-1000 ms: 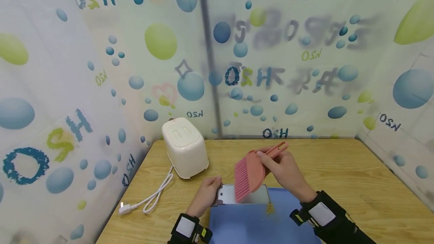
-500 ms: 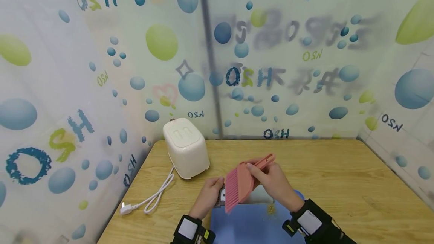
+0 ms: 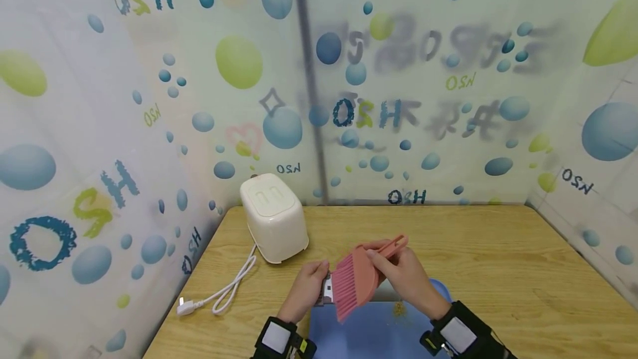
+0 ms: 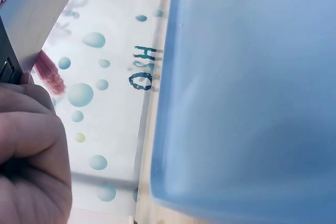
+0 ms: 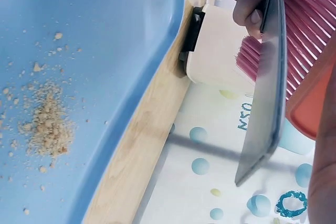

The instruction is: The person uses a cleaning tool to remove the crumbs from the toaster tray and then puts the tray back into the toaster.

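My left hand [image 3: 305,291] grips the left end of a flat metal crumb tray [image 5: 257,114], held over the far edge of a blue tray [image 3: 369,334]. In my right hand [image 3: 410,278] is a salmon-pink hand brush [image 3: 366,277], pinched near the base of its handle. Its pink bristles [image 3: 344,288] lie across the crumb tray close to my left fingers; the right wrist view shows them on both sides of the metal edge. Brush and right hand hide most of the crumb tray in the head view. A heap of tan crumbs [image 5: 50,124] lies on the blue tray.
A cream toaster [image 3: 274,218] stands at the back left of the wooden table [image 3: 478,254]. Its white cord [image 3: 231,287] trails leftward to a plug [image 3: 184,307]. Patterned curtains [image 3: 423,87] enclose the table at the back and sides.
My right hand has brought the brush left and nearer to me along the crumb tray, with its bristles now by my left hand. The left hand keeps its grip, almost unmoved.
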Demonstrator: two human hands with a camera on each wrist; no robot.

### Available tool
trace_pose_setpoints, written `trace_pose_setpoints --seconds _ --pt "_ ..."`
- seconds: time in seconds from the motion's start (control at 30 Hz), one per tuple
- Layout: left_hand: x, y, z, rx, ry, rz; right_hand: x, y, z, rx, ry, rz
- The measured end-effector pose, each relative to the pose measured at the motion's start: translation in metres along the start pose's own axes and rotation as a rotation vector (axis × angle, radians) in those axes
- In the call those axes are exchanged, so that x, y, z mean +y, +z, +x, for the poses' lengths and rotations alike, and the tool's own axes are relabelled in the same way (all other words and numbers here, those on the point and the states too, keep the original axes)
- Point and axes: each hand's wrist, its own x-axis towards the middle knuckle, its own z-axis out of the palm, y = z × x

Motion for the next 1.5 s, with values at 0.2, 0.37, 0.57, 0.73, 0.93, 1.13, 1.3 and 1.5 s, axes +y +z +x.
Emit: trace_pose_setpoints --seconds 0.2,0.37,0.57,0.73,0.93,1.13,1.3,1.5 --pt "0.002 0.001 -0.002 0.005 0.004 -0.019 0.003 -0.003 -0.002 0.004 -0.006 -0.019" --pt "0.002 0.001 -0.002 0.009 -0.001 -0.018 0.005 -0.005 -0.003 0.017 0.022 -0.034" --pt "-0.001 0.0 -0.001 0.015 -0.009 -0.005 0.005 -0.006 -0.005 0.057 0.053 -0.048" --pt "-0.005 0.0 0.002 0.008 -0.031 0.005 0.007 -0.008 -0.006 0.086 0.054 -0.064" --pt "-0.004 -0.001 0.0 0.01 -0.03 -0.006 0.009 -0.014 -0.008 0.097 0.023 -0.06" --pt "-0.005 -0.001 0.002 0.0 -0.016 0.007 0.008 -0.02 -0.011 0.11 0.031 -0.059" --pt "-0.005 -0.001 0.002 -0.013 -0.042 -0.022 0.009 -0.023 -0.012 0.113 0.035 -0.061" --pt "-0.002 -0.002 -0.001 0.004 -0.032 -0.014 0.008 -0.027 -0.014 0.126 0.035 -0.078"
